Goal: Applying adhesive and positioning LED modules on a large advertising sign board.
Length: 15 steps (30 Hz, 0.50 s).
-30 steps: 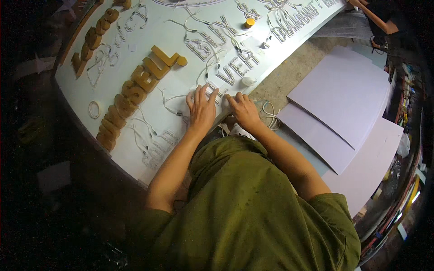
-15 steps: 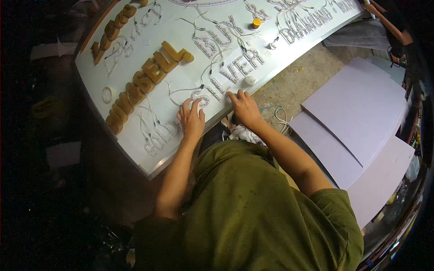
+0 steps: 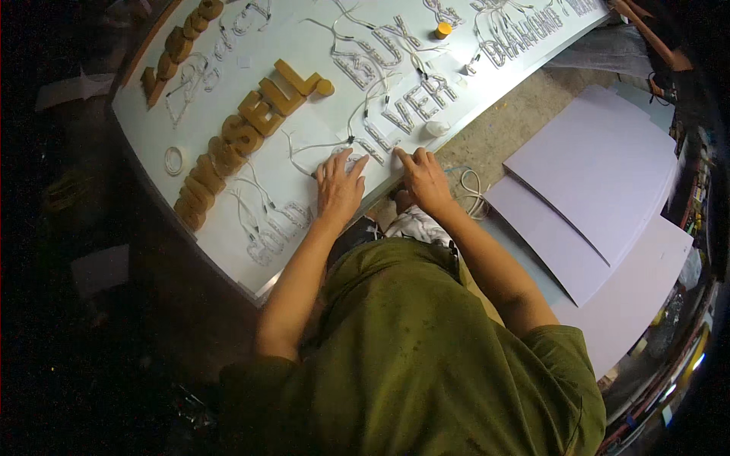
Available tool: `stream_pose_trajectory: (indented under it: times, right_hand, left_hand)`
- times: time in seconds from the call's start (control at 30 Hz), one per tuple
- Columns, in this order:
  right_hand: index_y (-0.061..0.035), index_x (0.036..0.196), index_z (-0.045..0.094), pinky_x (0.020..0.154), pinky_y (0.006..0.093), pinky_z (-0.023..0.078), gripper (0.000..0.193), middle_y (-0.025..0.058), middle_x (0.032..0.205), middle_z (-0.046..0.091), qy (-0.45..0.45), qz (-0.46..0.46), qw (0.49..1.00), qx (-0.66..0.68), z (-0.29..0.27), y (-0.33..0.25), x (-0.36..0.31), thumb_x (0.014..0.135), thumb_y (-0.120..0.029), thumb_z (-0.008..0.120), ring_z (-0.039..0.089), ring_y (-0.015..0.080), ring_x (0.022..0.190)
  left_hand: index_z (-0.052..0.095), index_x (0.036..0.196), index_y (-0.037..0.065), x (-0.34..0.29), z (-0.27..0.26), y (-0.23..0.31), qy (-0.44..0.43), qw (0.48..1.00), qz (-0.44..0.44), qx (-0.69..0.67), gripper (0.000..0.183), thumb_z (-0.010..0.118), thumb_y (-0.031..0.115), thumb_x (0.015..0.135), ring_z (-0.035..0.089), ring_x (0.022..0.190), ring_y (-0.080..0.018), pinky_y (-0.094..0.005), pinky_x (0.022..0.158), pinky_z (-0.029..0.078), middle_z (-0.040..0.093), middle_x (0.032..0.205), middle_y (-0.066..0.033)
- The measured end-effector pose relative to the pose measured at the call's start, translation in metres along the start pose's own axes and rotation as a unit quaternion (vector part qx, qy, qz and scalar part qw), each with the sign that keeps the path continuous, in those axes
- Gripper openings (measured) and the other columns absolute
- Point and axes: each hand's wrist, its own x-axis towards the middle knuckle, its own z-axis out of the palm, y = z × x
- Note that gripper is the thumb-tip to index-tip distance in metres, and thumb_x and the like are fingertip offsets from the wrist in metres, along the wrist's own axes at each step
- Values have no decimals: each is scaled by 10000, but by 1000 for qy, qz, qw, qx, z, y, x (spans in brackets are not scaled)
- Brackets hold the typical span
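Observation:
My left hand lies palm down near the table's front edge. Its fingers are spread over a curved LED letter outline and hide most of it. To its right, my right hand has its index fingertip on the lower end of a neighbouring LED letter outline. The other right fingers are curled, and whatever small part they may pinch is hidden. Thin white wires with dark connectors run from the letters past my left fingertips. A round white container stands just beyond my right hand.
Gold-brown block letters stand in a row on the white table, near a tape roll. More LED outlines and a yellow cap lie farther back. White sheets are stacked at right. Another person's arm reaches in.
My left hand has shifted slightly right, and its spread fingers now cover more of the curved letter. My right hand stays at the neighbouring letter's end. The whole view has shifted a little.

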Motion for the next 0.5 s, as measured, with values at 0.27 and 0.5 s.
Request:
stream_pose_trajectory:
  times: [0.27, 0.5]
  right_hand:
    - [-133, 1391, 583, 841, 457, 509, 541, 154, 1036, 563, 7, 31, 999, -9, 5, -6, 1, 857, -47, 594, 577, 362, 974]
    - [-57, 1196, 631, 832, 479, 499, 372, 182, 1013, 578, 72, 118, 983, 117, 20, -30, 1, 840, -110, 725, 580, 398, 977]
  left_hand:
    - [588, 1406, 147, 5, 11, -16, -10, 999, 42, -26, 535, 720, 188, 889, 444, 1354, -302, -518, 1145, 307, 500, 1452, -93]
    - [596, 1388, 116, 9, 14, -20, -15, 999, 47, -19, 516, 714, 214, 896, 448, 1353, -280, -520, 1143, 296, 506, 1453, -92]
